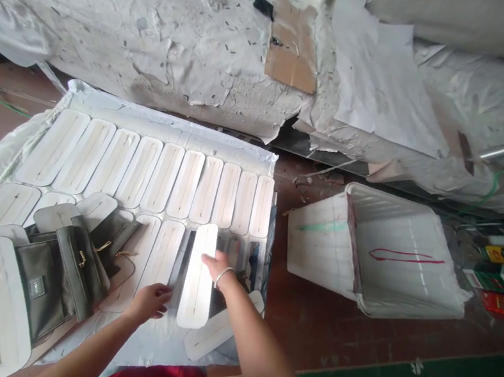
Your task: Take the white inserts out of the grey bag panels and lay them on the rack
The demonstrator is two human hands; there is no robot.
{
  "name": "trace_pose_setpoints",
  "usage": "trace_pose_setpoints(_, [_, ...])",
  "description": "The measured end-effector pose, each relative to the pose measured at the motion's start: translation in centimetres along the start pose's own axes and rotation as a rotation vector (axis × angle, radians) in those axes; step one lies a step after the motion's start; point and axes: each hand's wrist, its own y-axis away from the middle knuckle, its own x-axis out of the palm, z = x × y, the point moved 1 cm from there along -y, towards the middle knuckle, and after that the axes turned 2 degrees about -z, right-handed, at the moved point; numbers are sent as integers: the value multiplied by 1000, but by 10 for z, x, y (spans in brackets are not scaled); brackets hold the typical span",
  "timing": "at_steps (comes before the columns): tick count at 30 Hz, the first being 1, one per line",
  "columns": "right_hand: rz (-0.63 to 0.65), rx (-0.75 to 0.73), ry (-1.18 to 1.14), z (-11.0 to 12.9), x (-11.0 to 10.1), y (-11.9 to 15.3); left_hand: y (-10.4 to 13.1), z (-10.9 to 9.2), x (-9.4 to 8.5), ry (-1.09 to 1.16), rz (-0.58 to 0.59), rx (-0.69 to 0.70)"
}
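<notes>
My right hand (220, 266), with a bracelet at the wrist, grips a long white panel (196, 296) with rounded corners, the thumb lying on its face. A thin dark line runs down the panel's middle. Just to the left, my left hand (151, 304) hovers with loosely bent fingers, a little apart, and nothing visible in them. Similar white panels lie in two rows on the covered table (130, 349), such as one panel (162, 179) in the far row. Another loose panel (222, 326) lies slanted under my right forearm.
Dark grey bag pieces (48, 279) with flaps and white panels pile up at the left. Right of the table, a white plastic bin (321, 240) lies on the floor. Behind runs a long bench under rumpled pale covering (187, 27), with a cardboard piece (294, 43) on it. Coloured boxes (499, 279) stand far right.
</notes>
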Motion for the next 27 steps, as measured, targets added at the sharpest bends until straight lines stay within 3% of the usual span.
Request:
trace_pose_setpoints(3, [-57, -38, 81, -6, 12, -13, -6, -22, -9, -4, -16, 68])
trace_pose_setpoints(8, [39, 26, 108, -33, 34, -3, -7, -50, -20, -79, 47, 176])
trace_pose_setpoints(12, [72, 59, 124, -44, 43, 0, -14, -40, -18, -241, 39, 157])
trace_pose_setpoints(17, [81, 29, 278, -38, 39, -19, -26, -24, -10, -281, -51, 195])
trace_pose_setpoints(27, [93, -12, 698, -11, 30, -21, -26, -34, -8, -367, -161, 132])
